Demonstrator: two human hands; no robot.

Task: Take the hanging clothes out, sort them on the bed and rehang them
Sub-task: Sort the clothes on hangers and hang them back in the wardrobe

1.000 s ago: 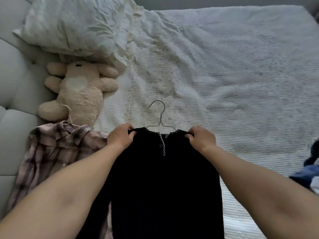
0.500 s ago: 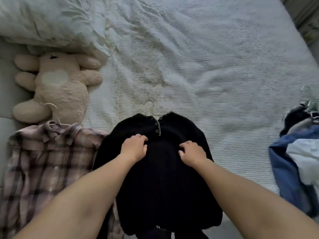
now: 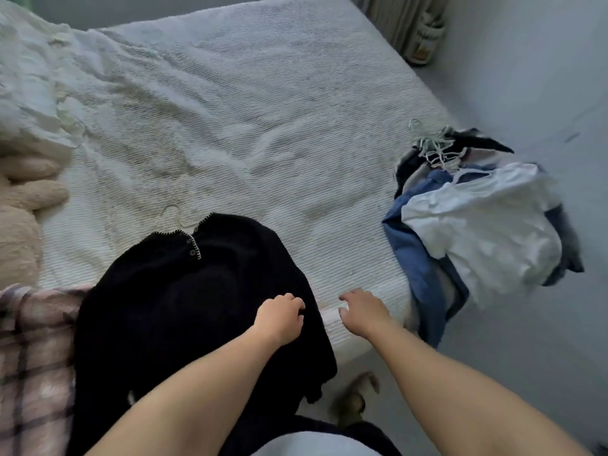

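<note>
At lower centre of the frame, the left hand (image 3: 279,315) rests loosely curled on the black sweater (image 3: 197,301), laid flat on the bed (image 3: 263,126); the right hand (image 3: 360,311) hovers open, empty. Sorting seems underway; next, probably reach the clothes pile (image 3: 477,218) at right.

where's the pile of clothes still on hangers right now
In the head view the pile of clothes sits at the right edge of the bed, right of the black sweater and beyond the right hand.
</note>
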